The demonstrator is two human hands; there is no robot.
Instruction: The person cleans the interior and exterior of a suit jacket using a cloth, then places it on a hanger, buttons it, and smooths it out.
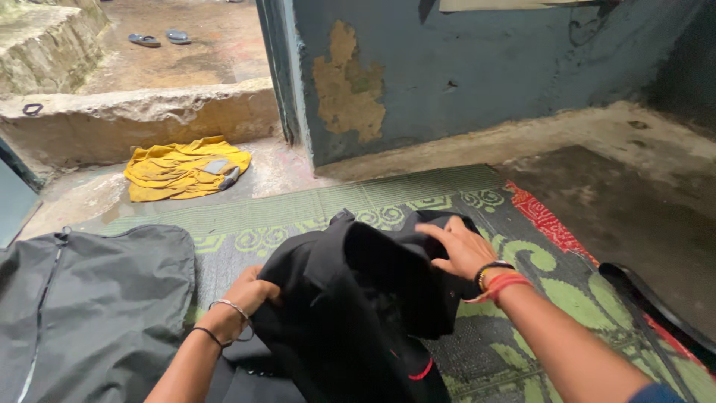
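A black garment [358, 306] is bunched up in the middle of the view, heaped over a green patterned mat [522, 254] with a red border along its right side. The left hand [250, 295] is closed on the garment's left edge, fingers curled into the fabric; thin bangles are seen at that wrist. The right hand [462, 246] is laid on the upper right fold of the garment, fingers spread fairly wide and pressed flat on the cloth, thumb tucked toward the fold; whether fabric is pinched beneath it cannot be told. A dark bracelet and red threads are worn at the right wrist.

A small red mark is visible low on the garment's front, near the bottom of the frame. The cloth is raised into a hump between the two hands, its lower part spilling toward the viewer.

To the left, a grey zippered garment bag [89, 306] is spread flat on the mat, its zip running down the left side, its edge just beside the left forearm. Further back, a crumpled yellow cloth [179, 170] is lying on the concrete floor by a low stone step [149, 116], with a small grey object resting on it. Beyond the step, a pair of blue sandals [159, 38] is seen on the ground outside. A blue wall [485, 67] with peeled patches of paint is standing behind the mat. A dark curved object [656, 298] is partly seen at the right edge.
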